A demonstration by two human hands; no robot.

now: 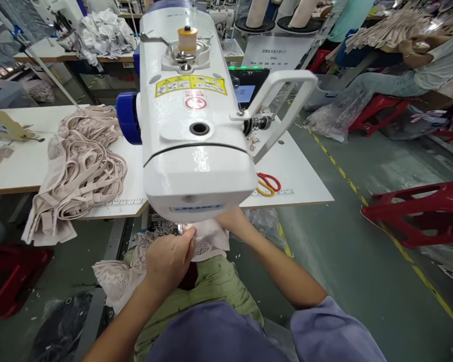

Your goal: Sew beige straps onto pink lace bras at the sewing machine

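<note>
Lace piece (207, 241), pale and white-ish, is lying bunched just under the front end of the sewing machine (192, 125), at 6 o'clock from the machine head and over the person's lap. Left hand (168, 259) is pinching the near edge of the lace piece, fingers closed on the cloth, with more lace trailing down toward 8 o'clock. Right hand (232, 217) is reaching in from 4 o'clock and touching the far side of the cloth; most of it is tucked beneath the machine head, so cannot tell whether it is gripping. Machine is sitting on a white table (302, 176), a yellow thread spool (187, 37) standing on top at 12 o'clock. Red and yellow scissors (268, 183) are lying on the table at 2 o'clock from the hands, near the edge. Pile of beige garments (83, 171) is spilling over the table edge at 10 o'clock. Red stool (419, 211) is standing at 3 o'clock. Another person (419, 65) is sitting far off at 1 o'clock.
</note>
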